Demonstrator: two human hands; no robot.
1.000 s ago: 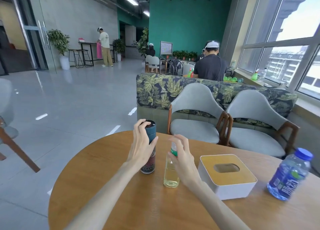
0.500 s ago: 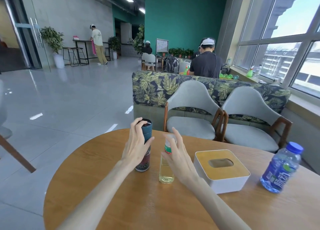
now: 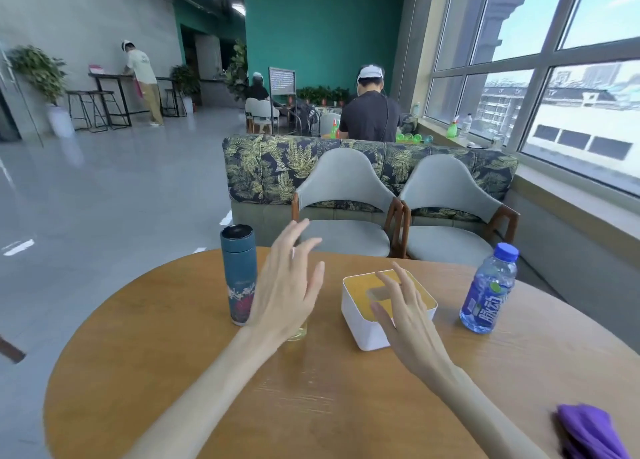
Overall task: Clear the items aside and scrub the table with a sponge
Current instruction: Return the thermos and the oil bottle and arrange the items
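A round wooden table carries a dark blue flask standing upright at the back left. My left hand hovers open just right of the flask, fingers spread, holding nothing. Behind that hand only the base of a small bottle of yellow liquid shows. My right hand is open over the near edge of a white tissue box with a yellow lid. A blue-capped water bottle stands at the right. No sponge is in view.
A purple cloth lies at the table's near right edge. Two grey chairs and a leaf-patterned sofa stand behind the table. Windows run along the right. Several people are farther back in the room.
My left hand has let go of the blue flask and opened to its right. My right hand has left the small yellow bottle and moved right over the tissue box.
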